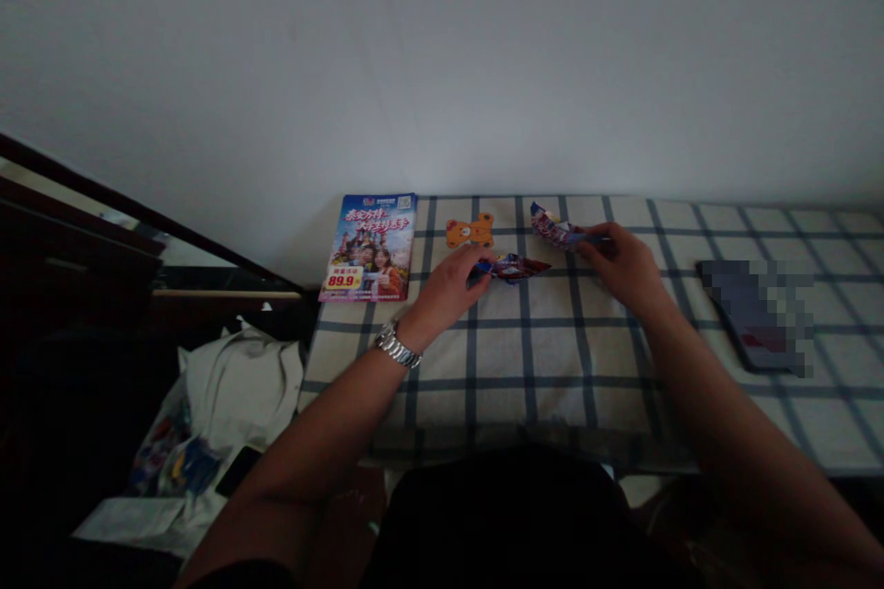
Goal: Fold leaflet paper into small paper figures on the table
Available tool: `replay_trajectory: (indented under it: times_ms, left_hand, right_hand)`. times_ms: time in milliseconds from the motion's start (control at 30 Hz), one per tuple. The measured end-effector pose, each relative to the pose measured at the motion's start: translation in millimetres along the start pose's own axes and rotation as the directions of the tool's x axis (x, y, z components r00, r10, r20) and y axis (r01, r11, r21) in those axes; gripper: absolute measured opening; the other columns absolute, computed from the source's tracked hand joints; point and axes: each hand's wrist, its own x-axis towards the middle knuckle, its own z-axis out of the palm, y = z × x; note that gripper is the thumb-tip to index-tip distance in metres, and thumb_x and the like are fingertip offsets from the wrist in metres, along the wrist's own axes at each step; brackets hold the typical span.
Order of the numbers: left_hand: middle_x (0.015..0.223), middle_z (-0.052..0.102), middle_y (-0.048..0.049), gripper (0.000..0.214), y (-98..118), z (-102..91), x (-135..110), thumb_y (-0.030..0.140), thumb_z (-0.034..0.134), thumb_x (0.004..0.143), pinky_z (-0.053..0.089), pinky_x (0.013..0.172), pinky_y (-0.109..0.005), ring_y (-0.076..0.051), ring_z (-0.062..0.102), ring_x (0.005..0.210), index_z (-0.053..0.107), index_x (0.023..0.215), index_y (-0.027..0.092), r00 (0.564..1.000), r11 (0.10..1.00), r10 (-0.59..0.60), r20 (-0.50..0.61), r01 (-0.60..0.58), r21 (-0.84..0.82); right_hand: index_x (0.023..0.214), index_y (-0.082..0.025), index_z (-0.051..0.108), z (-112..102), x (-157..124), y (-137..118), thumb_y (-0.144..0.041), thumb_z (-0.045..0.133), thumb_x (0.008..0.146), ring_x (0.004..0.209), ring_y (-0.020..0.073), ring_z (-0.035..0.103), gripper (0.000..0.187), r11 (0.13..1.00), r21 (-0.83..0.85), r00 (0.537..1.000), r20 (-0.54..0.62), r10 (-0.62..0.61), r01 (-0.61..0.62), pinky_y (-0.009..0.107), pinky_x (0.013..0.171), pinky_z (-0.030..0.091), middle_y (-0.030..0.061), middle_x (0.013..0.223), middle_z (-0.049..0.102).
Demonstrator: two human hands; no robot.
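Note:
My left hand (452,290), with a metal watch (399,345) on its wrist, is closed around one end of a folded printed paper (517,269) whose pointed tip faces right. A second folded paper (549,225), in the same blue, red and purple print, is pinched by my right hand (622,267) at its right end; its far end tilts up to the left. The two pieces are apart, both over the checked cloth (552,368). Just beyond my left hand, an orange bear picture (470,230) lies on the cloth.
A colourful flyer or stack of flyers (369,248) lies at the cloth's left corner. To the right is a dark phone-like device (750,317), partly blurred out. A pale wall (483,64) rises behind. Below left sits a white bag (241,377) beside dark furniture (69,267).

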Motion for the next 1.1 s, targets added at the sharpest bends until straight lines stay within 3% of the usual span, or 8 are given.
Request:
replay_trajectory:
  times_ms: [167, 333, 433, 600, 833, 1100]
  left_hand:
    - [0.119, 0.068, -0.0046, 0.032, 4.3, -3.6, 0.1, 0.011, 0.067, 0.094, 0.054, 0.103, -0.040, -0.022, 0.067, 0.113, 0.060, 0.122, 0.024, 0.999, 0.999, 0.038, 0.018, -0.038, -0.010]
    - [0.124, 0.066, -0.0083, 0.029, 8.6, -8.1, -0.2, 0.024, 0.067, 0.099, 0.054, 0.107, -0.044, -0.024, 0.065, 0.119, 0.059, 0.127, 0.023, 0.997, 0.997, 0.069, 0.032, -0.068, -0.025]
    - [0.123, 0.067, -0.0077, 0.027, 6.0, -8.3, -0.2, 0.023, 0.066, 0.100, 0.055, 0.106, -0.044, -0.023, 0.066, 0.118, 0.059, 0.126, 0.024, 0.997, 0.997, 0.066, 0.031, -0.065, -0.034]
    - [0.123, 0.068, -0.0068, 0.028, 2.1, -6.4, -0.6, 0.019, 0.065, 0.101, 0.056, 0.105, -0.043, -0.022, 0.067, 0.116, 0.058, 0.127, 0.024, 0.999, 0.998, 0.039, 0.013, -0.038, -0.046]
    - [0.119, 0.071, -0.0053, 0.025, 3.3, -4.5, -1.1, 0.021, 0.069, 0.099, 0.058, 0.100, -0.039, -0.020, 0.071, 0.110, 0.060, 0.122, 0.023, 0.999, 0.995, -0.035, -0.003, 0.034, -0.096]
    - [0.115, 0.071, -0.0038, 0.020, -0.7, -1.9, -1.3, 0.023, 0.068, 0.099, 0.060, 0.090, -0.034, -0.017, 0.074, 0.098, 0.058, 0.116, 0.023, 0.990, 0.962, -0.140, 0.009, 0.139, -0.236]
  right_hand:
    - [0.106, -0.023, 0.068, 11.2, -1.4, 1.2, -0.045, 0.070, 0.089, 0.073, 0.0246, 0.074, 0.028, 0.993, 0.113, 0.998, 0.041, -0.043, 0.038, 0.035, 0.065, 0.056, 0.0066, 0.090, 0.080]
    - [0.106, -0.024, 0.068, 15.4, -6.0, 0.7, -0.046, 0.072, 0.090, 0.074, 0.0254, 0.075, 0.028, 0.977, 0.212, 1.000, 0.023, -0.020, 0.015, 0.035, 0.062, 0.058, 0.0071, 0.090, 0.081]
    - [0.109, -0.025, 0.068, 17.9, -8.5, 3.1, -0.048, 0.071, 0.092, 0.079, 0.0262, 0.077, 0.029, 0.958, 0.287, 1.000, 0.013, -0.010, 0.006, 0.038, 0.067, 0.062, 0.0068, 0.092, 0.081]
    - [0.114, -0.026, 0.069, 20.5, -13.4, 2.7, -0.047, 0.071, 0.094, 0.086, 0.0242, 0.078, 0.029, 0.922, 0.384, 0.999, -0.003, -0.042, 0.040, 0.039, 0.077, 0.066, 0.0066, 0.106, 0.081]
    - [0.111, -0.028, 0.071, 18.3, -21.2, -21.4, -0.044, 0.074, 0.094, 0.089, 0.0213, 0.077, 0.024, 0.847, 0.524, 0.996, -0.064, -0.067, 0.091, 0.037, 0.083, 0.067, 0.0061, 0.122, 0.079]
    - [0.110, -0.028, 0.072, 25.6, -25.1, -26.3, -0.045, 0.074, 0.094, 0.111, 0.0261, 0.075, 0.024, 0.827, 0.549, 0.988, 0.017, -0.153, 0.119, 0.044, 0.101, 0.063, 0.0060, 0.119, 0.080]
